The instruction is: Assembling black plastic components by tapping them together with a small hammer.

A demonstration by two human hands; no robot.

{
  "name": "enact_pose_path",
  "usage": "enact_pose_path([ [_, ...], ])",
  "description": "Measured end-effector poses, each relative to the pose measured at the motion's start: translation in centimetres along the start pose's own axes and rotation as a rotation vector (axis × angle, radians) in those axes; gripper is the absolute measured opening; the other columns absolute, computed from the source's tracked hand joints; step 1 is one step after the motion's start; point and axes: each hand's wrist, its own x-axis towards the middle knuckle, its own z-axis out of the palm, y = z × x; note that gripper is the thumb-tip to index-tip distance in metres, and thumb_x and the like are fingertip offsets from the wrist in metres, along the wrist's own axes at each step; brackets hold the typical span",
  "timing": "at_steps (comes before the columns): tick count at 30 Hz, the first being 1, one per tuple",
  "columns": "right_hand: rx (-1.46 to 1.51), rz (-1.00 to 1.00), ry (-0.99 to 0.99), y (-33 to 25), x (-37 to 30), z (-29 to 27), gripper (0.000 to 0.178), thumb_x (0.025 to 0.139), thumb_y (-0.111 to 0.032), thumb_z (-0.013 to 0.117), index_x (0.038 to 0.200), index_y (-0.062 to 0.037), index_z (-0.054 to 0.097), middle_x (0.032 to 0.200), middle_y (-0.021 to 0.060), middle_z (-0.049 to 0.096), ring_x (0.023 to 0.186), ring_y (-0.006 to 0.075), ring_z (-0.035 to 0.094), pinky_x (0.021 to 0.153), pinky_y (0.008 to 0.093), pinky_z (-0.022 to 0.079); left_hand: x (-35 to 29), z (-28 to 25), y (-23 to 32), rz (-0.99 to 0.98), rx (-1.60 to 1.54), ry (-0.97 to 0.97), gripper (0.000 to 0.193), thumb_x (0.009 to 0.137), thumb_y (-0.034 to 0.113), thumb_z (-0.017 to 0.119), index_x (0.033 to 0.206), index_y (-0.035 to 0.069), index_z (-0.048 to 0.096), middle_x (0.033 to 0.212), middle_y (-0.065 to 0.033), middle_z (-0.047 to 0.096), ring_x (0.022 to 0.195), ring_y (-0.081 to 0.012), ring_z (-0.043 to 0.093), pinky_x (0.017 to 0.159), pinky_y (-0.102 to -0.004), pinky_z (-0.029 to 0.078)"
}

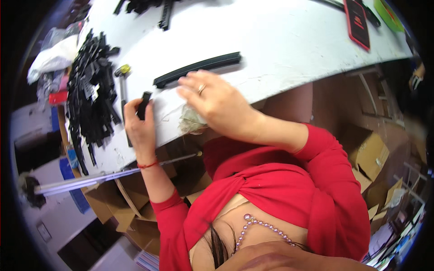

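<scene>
My left hand point(140, 124) is closed on a small black plastic piece point(144, 104), held between thumb and fingers over the table's near edge. Just right of it, a long black channel-shaped strip point(181, 75) lies slantwise on the white table point(271, 49). My right hand point(217, 101), a ring on one finger, hovers by the strip's near side with fingers extended; whether the fingertips touch it I cannot tell. Beside my left hand lies a hammer point(123, 86) with a yellow-tipped head. Below my right hand, a crumpled translucent wrapping point(191, 121) sits at the table edge.
A big heap of black strips point(92, 86) covers the table's left side, with more black pieces point(166, 13) at the far edge. A red-framed phone point(357, 22) and a green container point(389, 16) are at far right. Cardboard boxes point(368, 153) stand below; a metal rod point(108, 177) runs at lower left.
</scene>
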Motion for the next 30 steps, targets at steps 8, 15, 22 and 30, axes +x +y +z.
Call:
enact_pose_path([
  [8,-0.232,-0.152,-0.299,3.7,7.8,4.5,0.019,0.077,-0.01,0.063,0.091,-0.0015,0.073,0.095,0.0161,0.068,0.095,0.031,0.066,0.084,0.0399,0.054,0.2,1.0,0.8,0.074,0.047,0.037,0.033,0.087,0.011,0.071,0.118,0.002,0.063,0.102,-0.0152,0.063,0.094,-0.0323,0.062,0.083,-0.0412,0.051],
  [15,0.802,0.298,-0.149,4.8,12.5,0.3,0.034,0.09,-0.021,0.071,0.115,0.0005,0.064,0.108,0.0135,0.07,0.099,0.022,0.067,0.089,0.0325,0.05,0.1,1.1,-0.1,0.073,0.037,0.053,0.031,0.085,0.014,0.073,0.114,0.004,0.067,0.103,-0.0137,0.063,0.098,-0.0312,0.06,0.087,-0.0411,0.047],
  [22,1.513,0.616,0.204,2.7,8.7,-4.1,0.03,0.104,-0.016,0.049,0.13,-0.0002,0.048,0.131,0.0167,0.059,0.129,0.0252,0.052,0.11,0.0406,0.039,-0.9,1.3,5.1,0.22,-0.231,0.08,0.06,0.082,0.022,0.079,0.134,0.003,0.055,0.118,-0.0172,0.061,0.11,-0.0331,0.057,0.095,-0.0419,0.047],
  [30,1.328,0.573,0.383,4.6,3.9,-4.8,0.039,0.101,-0.006,0.052,0.137,0.0003,0.038,0.142,0.0219,0.047,0.132,0.0284,0.047,0.113,0.0389,0.036,0.5,3.7,7.2,0.175,-0.506,-0.031,0.038,0.087,0.001,0.068,0.125,0.007,0.067,0.103,-0.0147,0.066,0.088,-0.027,0.065,0.075,-0.0334,0.053],
])
